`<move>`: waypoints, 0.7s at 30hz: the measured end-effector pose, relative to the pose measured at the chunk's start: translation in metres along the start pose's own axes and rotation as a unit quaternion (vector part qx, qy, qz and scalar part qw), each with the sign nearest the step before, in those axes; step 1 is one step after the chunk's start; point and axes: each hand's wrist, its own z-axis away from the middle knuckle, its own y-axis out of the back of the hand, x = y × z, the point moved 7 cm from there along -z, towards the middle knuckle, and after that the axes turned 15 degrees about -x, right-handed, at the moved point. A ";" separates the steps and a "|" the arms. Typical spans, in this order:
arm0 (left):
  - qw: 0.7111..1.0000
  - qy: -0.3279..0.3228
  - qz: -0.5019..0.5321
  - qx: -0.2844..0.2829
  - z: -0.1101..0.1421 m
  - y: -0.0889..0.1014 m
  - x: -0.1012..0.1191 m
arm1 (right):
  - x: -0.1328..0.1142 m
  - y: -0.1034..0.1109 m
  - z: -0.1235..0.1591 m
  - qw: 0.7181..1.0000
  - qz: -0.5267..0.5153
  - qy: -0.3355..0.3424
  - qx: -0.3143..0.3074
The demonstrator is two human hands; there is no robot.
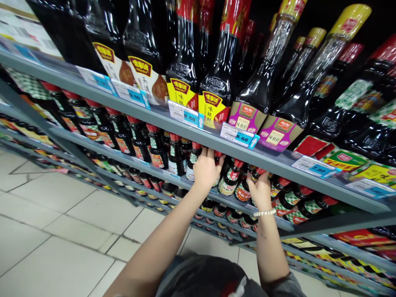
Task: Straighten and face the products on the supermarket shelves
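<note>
Tall, glossy, long-necked bottles [253, 88] are standing over you on the upper shelf [278, 161], their smooth dark sides catching the light under red or yellow caps. Printed labels are wrapping their flared bases. Beneath, small red-capped bottles [157, 149] are lining the lower shelf [284, 223], their contents looking dark.

Your left grip [206, 169] is resting among these, fingertips tucking under the lip of the upper shelf and thumb lying beside a red cap [218, 154]; I cannot tell whether it is grasping the bottle there. Your right grip [260, 192], with a beaded bracelet [265, 213] circling the wrist, is curling about the top of a right-hand bottle [255, 175] in the same row; I cannot tell whether it is clenched. A cream-labelled bottle [229, 181] and an orange-labelled bottle [243, 192] are standing between your hands.

The grey front edge, bearing flat price tags [239, 135], is slanting down to the right just above your fingers, leaving you little headroom. Pale floor tiles [77, 243] are spreading openly at the near left.
</note>
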 end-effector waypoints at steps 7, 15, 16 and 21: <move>1.000 -0.030 0.004 0.002 -0.003 -0.001 -0.007 | 0.004 0.001 0.001 0.999 -0.037 -0.016 -0.003; 1.000 -0.003 0.020 0.008 0.003 -0.004 -0.002 | 0.004 0.000 0.001 0.997 -0.028 -0.033 0.064; 1.000 -0.006 0.025 0.008 0.005 -0.005 -0.002 | 0.004 0.001 0.001 0.996 -0.024 -0.033 0.073; 0.993 -0.099 0.060 0.037 0.038 -0.007 -0.017 | -0.007 0.001 0.019 0.997 -0.022 -0.023 0.066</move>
